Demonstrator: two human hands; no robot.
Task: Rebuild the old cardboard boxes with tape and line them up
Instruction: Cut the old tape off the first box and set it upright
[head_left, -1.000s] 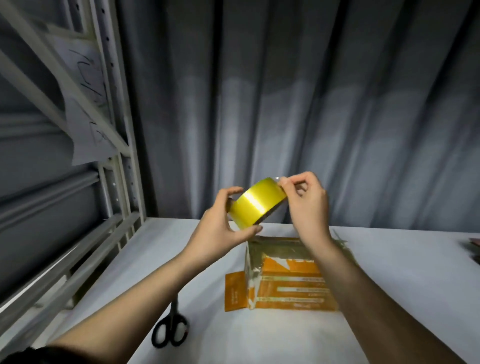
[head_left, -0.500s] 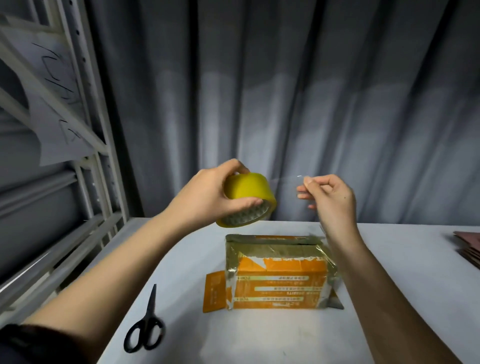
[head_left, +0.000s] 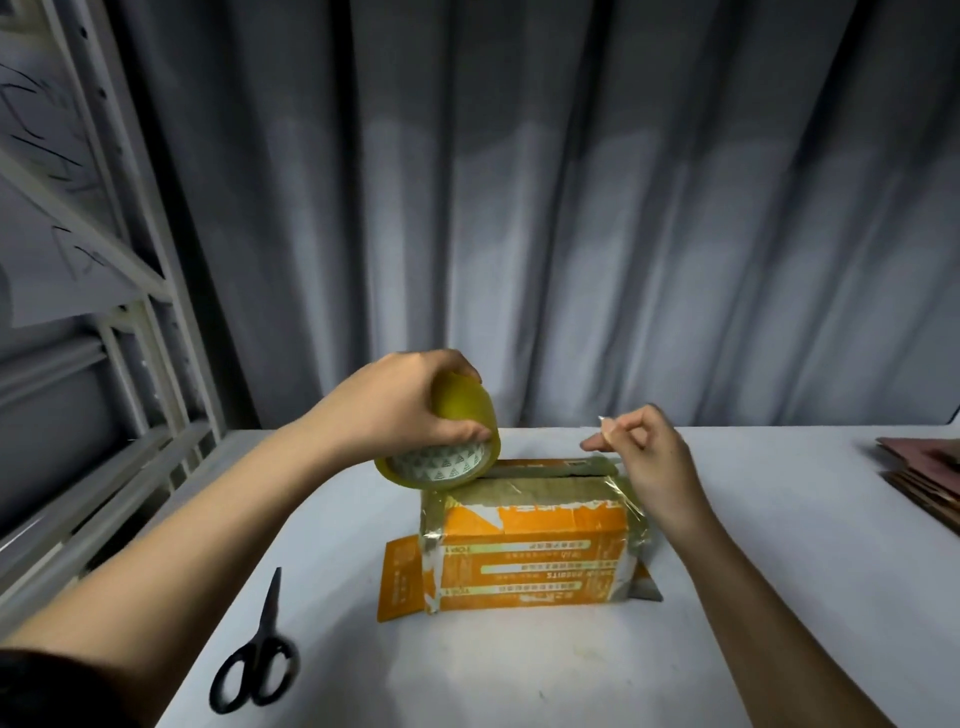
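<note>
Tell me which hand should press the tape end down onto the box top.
Right, probably. The right hand already pinches the tape end just above the orange box, while the left hand grips the tape roll.

The tape roll (head_left: 451, 436) is shiny yellow plastic, and its inside ring looks like white paper with small printed triangles. The box (head_left: 535, 551) is orange cardboard, rough and torn near the top, with shiny see-through tape stuck over its corners. The table (head_left: 519, 670) is smooth, white and matt. The scissors (head_left: 257, 660) have black plastic handles and dark blades. The curtain (head_left: 571, 208) is soft grey cloth in folds. The rack (head_left: 156, 338) is pale painted metal.
</note>
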